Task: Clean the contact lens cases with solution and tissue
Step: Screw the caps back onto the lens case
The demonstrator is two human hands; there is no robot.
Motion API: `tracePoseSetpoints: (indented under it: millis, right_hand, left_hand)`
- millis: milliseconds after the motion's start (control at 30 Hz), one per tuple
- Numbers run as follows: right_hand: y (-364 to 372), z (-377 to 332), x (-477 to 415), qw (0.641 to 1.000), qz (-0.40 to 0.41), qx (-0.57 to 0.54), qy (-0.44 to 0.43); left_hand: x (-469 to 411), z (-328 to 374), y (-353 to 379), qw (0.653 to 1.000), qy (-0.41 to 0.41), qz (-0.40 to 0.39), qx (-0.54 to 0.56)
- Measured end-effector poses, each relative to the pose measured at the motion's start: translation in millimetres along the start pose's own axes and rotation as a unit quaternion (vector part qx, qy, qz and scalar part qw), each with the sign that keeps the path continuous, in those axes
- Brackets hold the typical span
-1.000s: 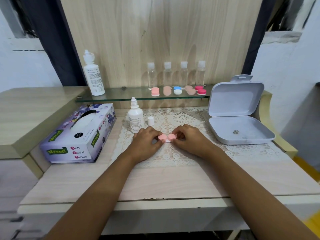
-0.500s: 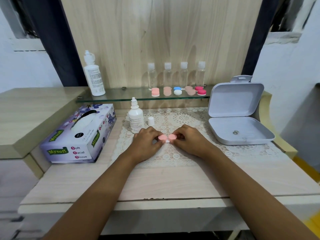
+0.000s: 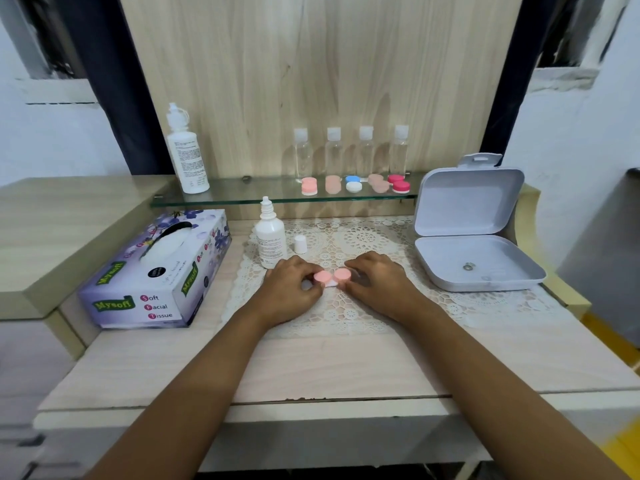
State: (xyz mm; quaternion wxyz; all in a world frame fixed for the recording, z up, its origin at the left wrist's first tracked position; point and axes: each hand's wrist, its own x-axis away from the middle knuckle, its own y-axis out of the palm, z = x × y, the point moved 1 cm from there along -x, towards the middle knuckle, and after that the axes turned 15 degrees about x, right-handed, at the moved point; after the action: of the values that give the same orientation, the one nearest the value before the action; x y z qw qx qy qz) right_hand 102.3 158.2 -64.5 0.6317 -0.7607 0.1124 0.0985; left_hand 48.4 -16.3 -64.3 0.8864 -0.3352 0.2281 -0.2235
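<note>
A pink contact lens case [image 3: 332, 277] with two round caps lies on the lace mat [image 3: 363, 306] in the middle. My left hand [image 3: 289, 289] grips its left cap and my right hand [image 3: 377, 284] grips its right cap. Just behind my left hand stands a small white solution bottle [image 3: 270, 235] with its nozzle bare, and its cap [image 3: 300, 244] stands beside it. A purple tissue box [image 3: 157, 271] lies at the left. Several more lens cases [image 3: 353, 184] sit on the glass shelf [image 3: 242, 197].
An open white plastic box [image 3: 474, 268] sits at the right on the mat. On the glass shelf stand a tall white bottle [image 3: 187, 154] and several clear small bottles [image 3: 349, 152]. A raised wooden ledge [image 3: 52, 220] lies at the left.
Both hands stay on the pink case's caps; only the fingers have shifted slightly.
</note>
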Motion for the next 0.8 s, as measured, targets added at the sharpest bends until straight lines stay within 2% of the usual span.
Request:
tracePoseSetpoints:
  millis: [267, 567, 667, 800]
  right_hand:
    - [2.3, -1.7, 2.8, 0.999, -0.001, 0.022, -0.028]
    - [3.7, -1.0, 3.7, 0.999, -0.013, 0.031, -0.03]
    - [4.1, -0.7, 3.4, 0.999, -0.01, 0.032, -0.029]
    - [6.5, 0.6, 2.7, 0.999, -0.001, 0.032, -0.029]
  left_hand:
    - [1.7, 9.5, -12.8, 0.998, -0.003, 0.032, 0.059]
    - [-20.5, 66.3, -72.0, 0.975, 0.065, 0.206, 0.042]
    - [-49.5, 69.0, -97.1, 0.962, 0.042, 0.27, 0.002]
    - [-81.9, 56.9, -107.4, 0.955, -0.034, 0.287, -0.067]
